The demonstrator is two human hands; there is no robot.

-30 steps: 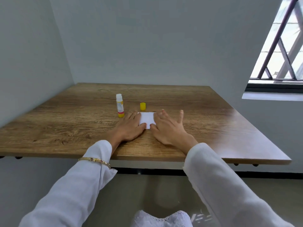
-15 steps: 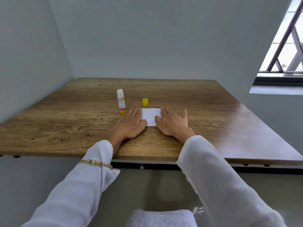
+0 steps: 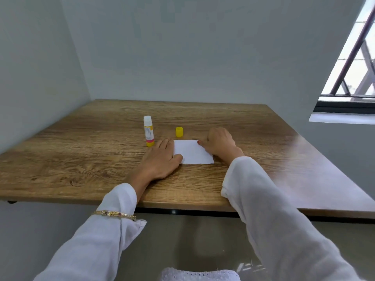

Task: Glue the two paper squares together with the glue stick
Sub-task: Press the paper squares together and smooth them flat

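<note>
A white paper square (image 3: pixel 192 152) lies flat on the wooden table (image 3: pixel 81 159); only one sheet surface shows, so I cannot tell whether a second lies under it. My left hand (image 3: pixel 160 161) rests flat with fingers together along the paper's left edge. My right hand (image 3: pixel 221 142) lies at the paper's right edge, fingers curled down, a fingertip at the far right corner. The glue stick (image 3: pixel 148 134) stands upright and uncapped just beyond my left fingers. Its yellow cap (image 3: pixel 179 132) sits on the table behind the paper.
Grey walls close the table's far side and left side. A barred window (image 3: pixel 353 74) with a white sill is at the upper right. The table's front edge runs under my forearms.
My right hand has slid from the middle of the paper to its right edge, baring most of the sheet. The left hand stays put. The view has shifted slightly.
</note>
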